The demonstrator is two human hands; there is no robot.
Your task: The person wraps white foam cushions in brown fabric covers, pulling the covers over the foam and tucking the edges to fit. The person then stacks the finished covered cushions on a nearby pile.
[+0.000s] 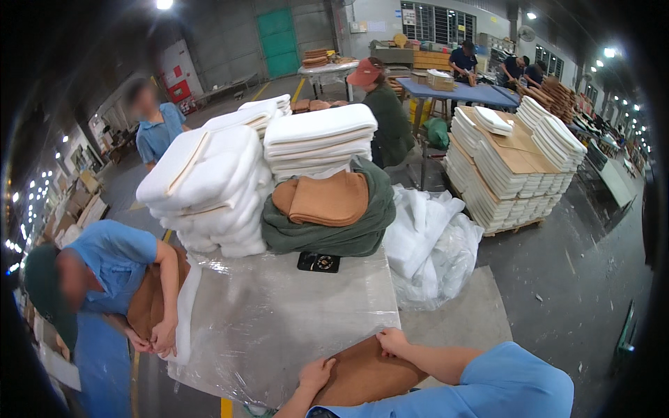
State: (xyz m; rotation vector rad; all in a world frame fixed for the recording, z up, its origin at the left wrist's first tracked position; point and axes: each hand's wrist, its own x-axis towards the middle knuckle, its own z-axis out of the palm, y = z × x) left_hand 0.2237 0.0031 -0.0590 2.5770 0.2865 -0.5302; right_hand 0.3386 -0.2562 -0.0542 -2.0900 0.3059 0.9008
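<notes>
A flat brown cushion cover [369,373] is stretched between my hands at the near edge of the plastic-wrapped table. My left hand [317,373] is closed on its left upper edge, fingers curled around the material. At its far right corner, my right hand [391,341] pinches the edge between thumb and fingers. The cover's lower part is hidden by my blue sleeve. Further back on the table, folded brown covers [331,198] lie on a dark green cloth bundle [320,237], with a small black card-like item [318,262] in front.
White padding stacks [209,167] stand at the table's far side. To the left, a co-worker [115,261] handles a brown cover beside a white pad [185,313]. Clear plastic bags of white material [432,244] sit right of the table [279,313]. Beyond stands a pallet of pads [512,174].
</notes>
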